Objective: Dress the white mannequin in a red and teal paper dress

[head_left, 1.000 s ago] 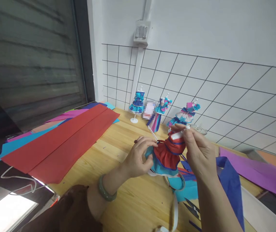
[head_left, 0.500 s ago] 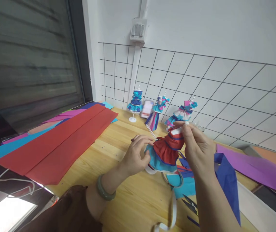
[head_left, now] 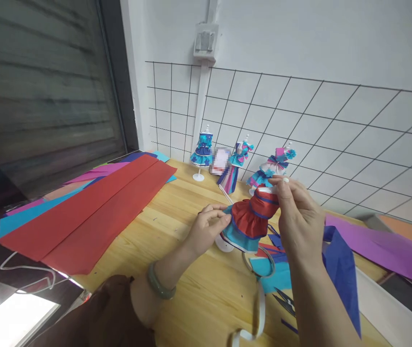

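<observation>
A miniature dress form [head_left: 224,244] with a round white base is tilted above the table, its top toward the right. It wears a small dress [head_left: 251,217] with a red bodice, a gathered red skirt layer edged in dark blue, and a turquoise layer below. My right hand [head_left: 301,221] is closed round the form's white neck and shoulder, with the knob showing above my thumb. My left hand [head_left: 206,229] pinches the left edge of the skirt between thumb and fingers. Those fingertips are partly hidden behind the fabric.
Three dressed miniature forms, one a blue-dressed form [head_left: 201,152], stand by the wire grid [head_left: 177,89]. Large red sheets [head_left: 93,217] lie left. A tape roll [head_left: 271,270], scissors [head_left: 283,302], white ribbon [head_left: 261,313] and turquoise scraps [head_left: 278,279] lie near my right forearm; purple fabric [head_left: 379,250] lies right.
My left thumb has closed onto the skirt edge, where the hand was more open before. The dress and my right hand have shifted slightly right, and the form tilts a little more.
</observation>
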The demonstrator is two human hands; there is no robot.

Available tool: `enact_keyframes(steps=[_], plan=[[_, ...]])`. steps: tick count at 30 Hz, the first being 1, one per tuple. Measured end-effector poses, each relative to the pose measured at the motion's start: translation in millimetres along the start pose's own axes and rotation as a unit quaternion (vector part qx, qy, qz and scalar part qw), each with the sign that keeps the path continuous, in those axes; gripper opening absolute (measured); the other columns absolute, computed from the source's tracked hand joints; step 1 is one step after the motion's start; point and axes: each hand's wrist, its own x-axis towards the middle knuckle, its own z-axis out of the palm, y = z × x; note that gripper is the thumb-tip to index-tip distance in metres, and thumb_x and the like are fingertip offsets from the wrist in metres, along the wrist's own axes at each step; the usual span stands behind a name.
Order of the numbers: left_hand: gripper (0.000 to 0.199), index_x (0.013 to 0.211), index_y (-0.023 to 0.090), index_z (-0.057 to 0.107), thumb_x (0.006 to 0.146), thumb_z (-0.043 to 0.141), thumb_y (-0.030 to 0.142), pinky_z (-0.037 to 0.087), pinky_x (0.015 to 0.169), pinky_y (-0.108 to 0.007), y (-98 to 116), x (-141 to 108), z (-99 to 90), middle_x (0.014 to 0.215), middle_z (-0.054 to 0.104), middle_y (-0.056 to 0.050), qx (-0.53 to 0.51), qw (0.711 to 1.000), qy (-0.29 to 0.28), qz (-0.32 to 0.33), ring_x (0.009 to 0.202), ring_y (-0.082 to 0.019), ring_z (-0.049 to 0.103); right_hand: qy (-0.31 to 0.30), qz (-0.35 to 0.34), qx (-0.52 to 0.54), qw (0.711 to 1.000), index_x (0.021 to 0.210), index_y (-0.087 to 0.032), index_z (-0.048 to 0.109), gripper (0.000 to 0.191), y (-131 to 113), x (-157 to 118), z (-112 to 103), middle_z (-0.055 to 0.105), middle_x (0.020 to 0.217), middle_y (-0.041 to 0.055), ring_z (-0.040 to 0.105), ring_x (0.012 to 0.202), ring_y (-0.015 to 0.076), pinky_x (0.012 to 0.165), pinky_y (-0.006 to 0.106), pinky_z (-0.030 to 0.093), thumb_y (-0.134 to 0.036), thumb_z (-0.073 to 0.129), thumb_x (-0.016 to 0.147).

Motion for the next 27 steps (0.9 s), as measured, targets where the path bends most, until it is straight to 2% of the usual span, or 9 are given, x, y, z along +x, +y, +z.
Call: enact_keyframes(steps=[3,7,12,16,18,21,24,27], plan=[[0.022,0.064,0.018,0.063,0.078,0.061,0.035,0.033,0.101,-0.037,-2,2,-1.2,0.102,0.062,-0.01,-0.109,0.992,-0.031,-0.045,0.123,-0.026,0.043,-0.007,-0.014,0.003,1.0,0.09,-0.021,0.07,0.024,-3,-1,2,0.065,0.101,0.0043,0.057,0.102,0.0191,0.092,0.035,0.041,-0.033,0.049,0.091],[0.019,0.065,0.017,0.064,0.071,0.069,0.035,0.031,0.103,-0.037,-1,2,-1.8,0.115,0.06,-0.01,-0.217,0.971,-0.061,-0.077,0.13,-0.026,0.035,-0.011,-0.022,-0.002,1.0,0.09,-0.021,0.069,0.024,-6,-2,4,0.065,0.1,0.0043,0.057,0.101,0.0183,0.091,0.035,0.041,-0.031,0.048,0.092],[0.023,0.063,0.017,0.064,0.066,0.074,0.037,0.042,0.092,-0.036,0,2,1.0,0.112,0.062,-0.01,-0.315,0.94,-0.059,-0.114,0.113,-0.028,0.053,-0.011,-0.01,-0.007,1.0,0.091,-0.022,0.069,0.024,-5,-2,2,0.064,0.102,0.0047,0.057,0.103,0.0185,0.093,0.036,0.04,-0.032,0.048,0.092],[0.019,0.064,0.017,0.065,0.066,0.074,0.034,0.043,0.09,-0.035,-3,3,1.6,0.108,0.065,-0.01,-0.34,0.932,-0.031,-0.123,0.108,-0.026,0.056,-0.017,-0.001,-0.01,1.0,0.093,-0.023,0.069,0.024,-3,-2,0,0.064,0.105,0.0046,0.055,0.107,0.0204,0.095,0.039,0.039,-0.035,0.048,0.091],[0.021,0.065,0.017,0.064,0.067,0.072,0.036,0.042,0.089,-0.035,-6,5,0.1,0.106,0.066,-0.01,-0.341,0.931,-0.003,-0.134,0.108,-0.027,0.056,-0.009,0.008,-0.008,1.0,0.093,-0.024,0.069,0.024,-2,-2,0,0.064,0.106,0.0045,0.055,0.108,0.021,0.095,0.04,0.039,-0.036,0.048,0.091],[0.028,0.06,0.017,0.057,0.072,0.066,0.04,0.041,0.088,-0.034,-14,8,-3.9,0.101,0.067,-0.01,-0.34,0.926,0.081,-0.141,0.109,-0.026,0.055,0.004,0.033,-0.004,0.999,0.093,-0.023,0.068,0.025,0,-3,1,0.065,0.105,0.0044,0.056,0.107,0.0221,0.095,0.041,0.039,-0.038,0.049,0.09],[0.034,0.054,0.017,0.05,0.072,0.064,0.042,0.041,0.085,-0.034,-25,13,-9.5,0.093,0.068,-0.011,-0.357,0.898,0.187,-0.175,0.107,-0.026,0.057,0.028,0.057,0.004,0.998,0.092,-0.022,0.068,0.026,6,-3,4,0.064,0.104,0.0044,0.057,0.106,0.0239,0.093,0.042,0.039,-0.04,0.049,0.089],[0.034,0.053,0.017,0.047,0.07,0.063,0.042,0.041,0.082,-0.033,-35,18,-16.2,0.091,0.068,-0.011,-0.36,0.878,0.253,-0.19,0.104,-0.025,0.059,0.026,0.029,0.015,0.999,0.095,-0.022,0.066,0.027,15,0,9,0.062,0.105,0.0047,0.054,0.108,0.025,0.094,0.043,0.037,-0.039,0.046,0.091]])
